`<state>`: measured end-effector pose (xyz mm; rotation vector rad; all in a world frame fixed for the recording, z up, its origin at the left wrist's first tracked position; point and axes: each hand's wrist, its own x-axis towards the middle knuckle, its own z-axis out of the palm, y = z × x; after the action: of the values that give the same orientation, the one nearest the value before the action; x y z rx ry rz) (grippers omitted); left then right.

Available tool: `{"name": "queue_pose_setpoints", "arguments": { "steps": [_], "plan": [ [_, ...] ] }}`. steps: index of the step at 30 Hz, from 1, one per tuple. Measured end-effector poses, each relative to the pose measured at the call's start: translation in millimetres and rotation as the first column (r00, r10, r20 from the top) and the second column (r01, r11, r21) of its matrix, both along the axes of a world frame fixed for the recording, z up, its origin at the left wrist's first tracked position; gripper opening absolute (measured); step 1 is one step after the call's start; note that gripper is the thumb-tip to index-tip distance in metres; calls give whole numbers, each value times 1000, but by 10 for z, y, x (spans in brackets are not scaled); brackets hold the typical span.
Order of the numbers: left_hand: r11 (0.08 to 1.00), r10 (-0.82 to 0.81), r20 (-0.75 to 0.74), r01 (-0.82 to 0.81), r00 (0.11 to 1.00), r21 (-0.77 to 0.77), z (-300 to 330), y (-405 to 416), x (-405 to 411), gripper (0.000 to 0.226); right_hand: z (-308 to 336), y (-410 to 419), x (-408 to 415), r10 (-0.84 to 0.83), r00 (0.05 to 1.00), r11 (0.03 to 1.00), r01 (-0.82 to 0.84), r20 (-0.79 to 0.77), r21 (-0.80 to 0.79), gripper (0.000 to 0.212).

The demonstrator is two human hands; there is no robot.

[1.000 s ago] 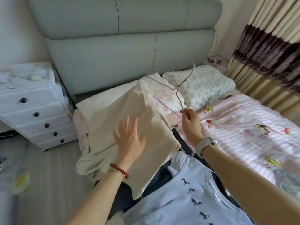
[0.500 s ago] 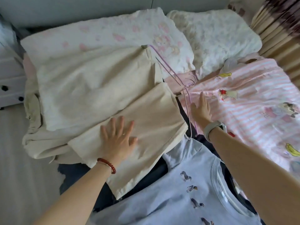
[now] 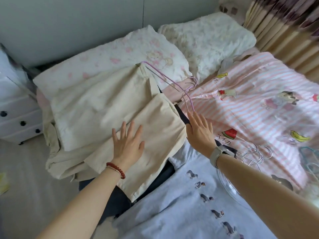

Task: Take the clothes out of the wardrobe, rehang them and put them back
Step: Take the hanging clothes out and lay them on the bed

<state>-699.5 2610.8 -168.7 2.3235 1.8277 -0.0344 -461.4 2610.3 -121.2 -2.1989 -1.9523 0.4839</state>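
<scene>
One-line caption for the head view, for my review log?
Both hands, left and right, spread flat over cream trousers on a purple hanger laid across the bed.

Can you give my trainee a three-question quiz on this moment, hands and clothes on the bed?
1. True or false: the right hand grips the purple hanger.
2. The left hand lies flat on: A) the cream trousers B) the blue T-shirt C) the striped quilt
3. Fill in: the hanger's hook lies toward the ____ quilt.

Key: 1 false, the hand is open beside it; 2 A; 3 striped.
</scene>
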Motion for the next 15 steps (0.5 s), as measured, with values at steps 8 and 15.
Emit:
{"name": "queue_pose_setpoints", "arguments": {
  "steps": [8, 15],
  "plan": [
    [948, 24, 108, -57, 994, 312, 1509, -581, -4, 34, 1213, -836, -19, 103, 995, 978, -104, 16, 180, 44],
    [928, 191, 240, -255, 952, 271, 1926, -2675, 42, 27, 1540, -2500, -260, 312, 949, 918, -290, -40, 271, 36]
  ]
}}
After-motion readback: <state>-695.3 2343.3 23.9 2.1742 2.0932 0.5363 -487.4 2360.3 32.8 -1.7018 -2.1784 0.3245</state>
